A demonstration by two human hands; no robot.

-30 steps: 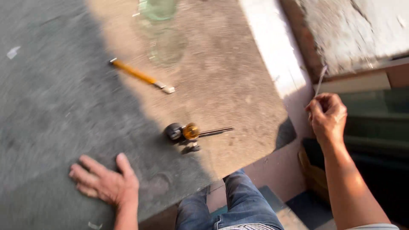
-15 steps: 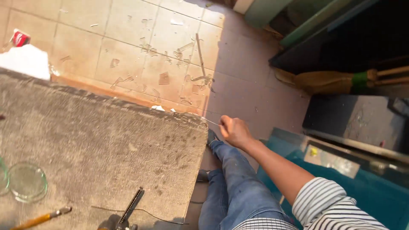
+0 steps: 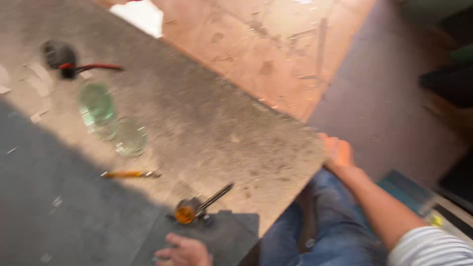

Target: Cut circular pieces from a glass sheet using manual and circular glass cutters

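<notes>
Head view of a grey felt-covered worktable (image 3: 207, 123), its near left part in shadow. At far left a black tool with a red handle (image 3: 69, 63) lies by scattered offcuts; right of it two round glass discs (image 3: 111, 120) lie flat and overlapping, apparently set aside on the sunlit felt. Below them an orange-handled glass cutter (image 3: 129, 174) lies flat, well apart from either hand. Near the front edge a suction-cup circle cutter (image 3: 194, 208) with an amber knob and black arm rests just beyond the left hand (image 3: 183, 252), close but not touching; that hand lies knuckles-up on the table, seemingly braced, fingers loosely curled and holding nothing visible. At right the right hand (image 3: 337, 151) sits at the table corner above a denim-clad knee (image 3: 325, 221); motion blur hides whether it pinches anything. Beyond lies a tiled floor (image 3: 276, 44).
</notes>
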